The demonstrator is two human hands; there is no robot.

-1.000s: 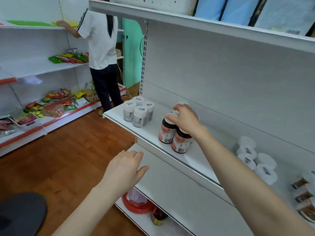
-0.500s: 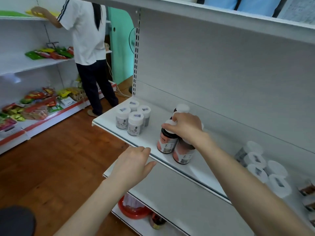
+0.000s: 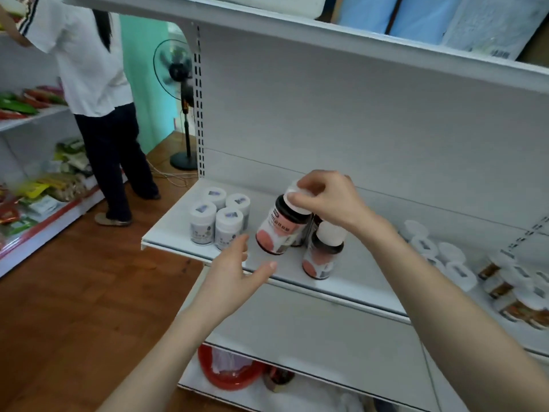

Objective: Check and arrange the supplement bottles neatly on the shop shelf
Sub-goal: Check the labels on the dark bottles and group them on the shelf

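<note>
My right hand (image 3: 329,200) grips the white cap of a dark bottle with a pink label (image 3: 279,227) and holds it tilted, lifted off the white shelf (image 3: 350,275). A second dark bottle (image 3: 322,252) stands upright just to its right, and a third is mostly hidden behind them. My left hand (image 3: 237,272) hovers open at the shelf's front edge, just below the tilted bottle, touching nothing. Several small white bottles (image 3: 219,218) stand grouped at the shelf's left end.
More white-capped bottles (image 3: 436,254) and brown ones (image 3: 505,286) fill the shelf to the right. A red basin (image 3: 231,373) sits on the bottom shelf. Another person (image 3: 98,108) stands at the left shelves, with a standing fan (image 3: 181,93) behind.
My right hand has lifted and tilted the front dark bottle by its cap. My left hand has risen toward the shelf edge, fingers spread. The view has shifted closer.
</note>
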